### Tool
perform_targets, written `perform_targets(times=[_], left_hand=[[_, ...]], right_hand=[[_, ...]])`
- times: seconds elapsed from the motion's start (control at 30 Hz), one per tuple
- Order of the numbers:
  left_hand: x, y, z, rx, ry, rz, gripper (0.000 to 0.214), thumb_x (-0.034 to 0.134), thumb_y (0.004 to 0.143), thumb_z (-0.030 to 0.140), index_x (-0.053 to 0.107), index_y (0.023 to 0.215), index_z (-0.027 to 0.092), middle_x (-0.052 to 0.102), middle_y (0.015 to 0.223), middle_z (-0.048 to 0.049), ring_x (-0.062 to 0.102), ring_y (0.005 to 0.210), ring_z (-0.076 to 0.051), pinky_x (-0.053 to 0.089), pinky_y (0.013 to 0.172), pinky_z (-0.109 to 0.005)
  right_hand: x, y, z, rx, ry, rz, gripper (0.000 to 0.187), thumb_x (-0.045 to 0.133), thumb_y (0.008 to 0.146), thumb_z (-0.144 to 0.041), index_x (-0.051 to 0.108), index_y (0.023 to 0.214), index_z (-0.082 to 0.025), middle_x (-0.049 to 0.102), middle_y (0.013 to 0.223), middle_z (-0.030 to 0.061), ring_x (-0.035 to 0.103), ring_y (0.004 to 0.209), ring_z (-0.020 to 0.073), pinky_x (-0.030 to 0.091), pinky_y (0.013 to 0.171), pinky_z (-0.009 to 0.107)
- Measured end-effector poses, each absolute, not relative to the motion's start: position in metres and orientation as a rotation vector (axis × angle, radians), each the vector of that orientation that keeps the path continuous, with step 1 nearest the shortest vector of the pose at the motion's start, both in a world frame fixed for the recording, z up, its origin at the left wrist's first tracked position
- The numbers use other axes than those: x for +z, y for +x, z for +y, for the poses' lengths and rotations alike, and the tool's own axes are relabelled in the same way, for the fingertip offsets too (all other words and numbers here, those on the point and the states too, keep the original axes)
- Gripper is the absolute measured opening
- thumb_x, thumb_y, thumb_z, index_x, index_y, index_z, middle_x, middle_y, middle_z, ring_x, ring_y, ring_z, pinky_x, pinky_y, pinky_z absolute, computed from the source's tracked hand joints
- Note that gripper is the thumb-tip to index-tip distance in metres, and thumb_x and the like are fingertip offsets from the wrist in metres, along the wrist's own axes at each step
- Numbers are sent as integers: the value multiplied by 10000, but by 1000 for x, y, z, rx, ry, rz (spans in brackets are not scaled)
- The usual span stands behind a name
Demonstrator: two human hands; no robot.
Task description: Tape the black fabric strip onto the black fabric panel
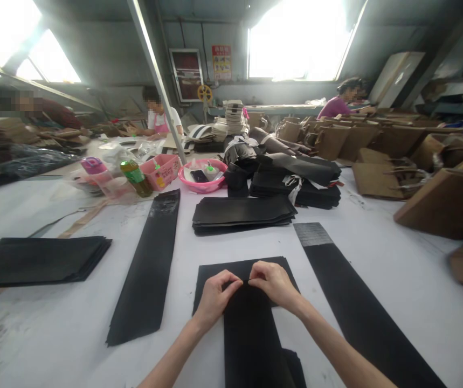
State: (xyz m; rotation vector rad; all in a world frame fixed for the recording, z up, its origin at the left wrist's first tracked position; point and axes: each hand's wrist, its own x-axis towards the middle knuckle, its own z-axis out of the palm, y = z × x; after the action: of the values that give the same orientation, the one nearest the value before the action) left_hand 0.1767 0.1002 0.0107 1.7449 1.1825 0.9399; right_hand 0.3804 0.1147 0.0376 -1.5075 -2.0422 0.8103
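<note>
A long black strip runs from the front edge of the view up to my hands. Its far end lies over a wider black sheet on the table. My left hand pinches the left part of that end between thumb and fingers. Close beside it, my right hand pinches the right part, with only a small gap between the fingertips. Whether the fingers also hold the sheet underneath cannot be made out. At the bottom, another black piece shows partly under the strip.
Black strip stacks lie left, right and beyond my hands; a pile sits far left. Farther off are a pink basin, a bottle and brown bags. Several people sit in the background.
</note>
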Motion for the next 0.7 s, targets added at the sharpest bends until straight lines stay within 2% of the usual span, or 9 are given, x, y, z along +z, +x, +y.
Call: perform_targets(times=[0.1,0.37,0.5,0.7], left_hand=[[21,182,97,941,1721,1132,245,551,931,323,629,773,154,593,740,-14,537,705,-159,401,663,-249],[44,184,78,912,1755,1040,234,544,943,318,594,785,154,579,762,-13,522,727,-153,382,674,-237],[49,186,75,899,1757,1040,248,524,953,328,595,792,153,589,766,-17,528,726,-156,384,667,-236],[47,185,73,862,1717,1026,277,546,942,369,626,791,151,601,747,-16,531,711,-154,396,660,-233]], right_hand=[[48,380,105,830,-1478,-1995,96,638,777,-188,627,684,-207,609,694,-40,530,660,114,341,622,236],[54,402,93,1230,-1408,-1848,120,662,783,-280,711,773,-171,665,667,-4,582,614,123,407,550,208],[68,408,81,1175,-1459,-1789,119,658,790,-279,694,743,-175,631,636,-15,538,579,109,373,522,207],[72,416,70,1026,-1634,-1800,205,746,738,-377,672,669,-198,624,603,-25,547,589,123,365,532,221]])
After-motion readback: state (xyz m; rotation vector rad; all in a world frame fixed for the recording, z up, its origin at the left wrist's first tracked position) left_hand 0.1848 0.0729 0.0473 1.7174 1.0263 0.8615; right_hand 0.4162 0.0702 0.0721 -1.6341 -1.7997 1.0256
